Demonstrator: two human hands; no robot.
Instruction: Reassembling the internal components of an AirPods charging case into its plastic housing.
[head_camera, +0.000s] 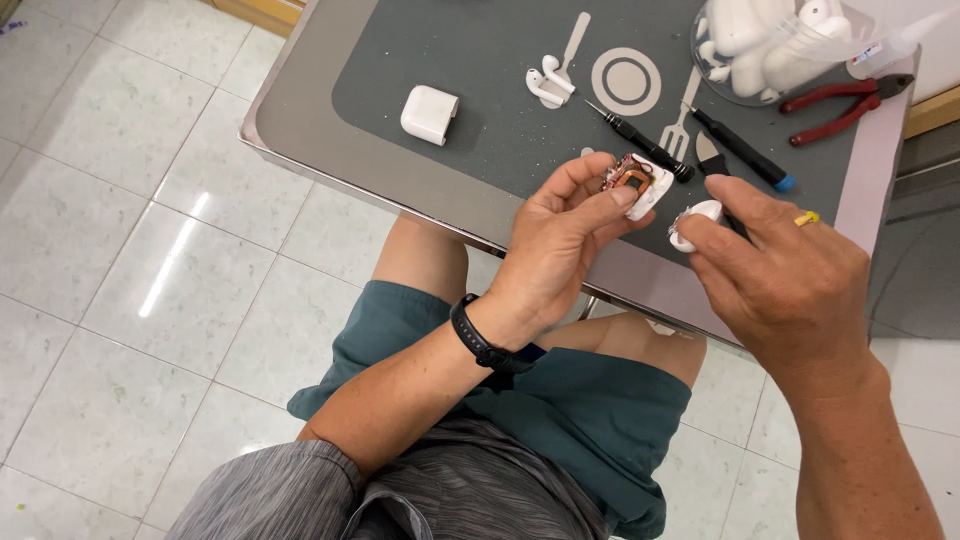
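Head cam: both hands (560, 235) raised, pinching opened earbud case (640, 183).

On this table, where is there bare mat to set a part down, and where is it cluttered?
Free: the mat's upper left, between the closed white case and the far edge, and the strip between that case and the left hand. Crowded: the right side, with earbuds, two screwdrivers, red pliers and a clear tub of white parts.

Home repair corner: tiled floor (120, 250), small table (300, 140), pliers (845, 105), screwdrivers (640, 142) (placemat as work surface).
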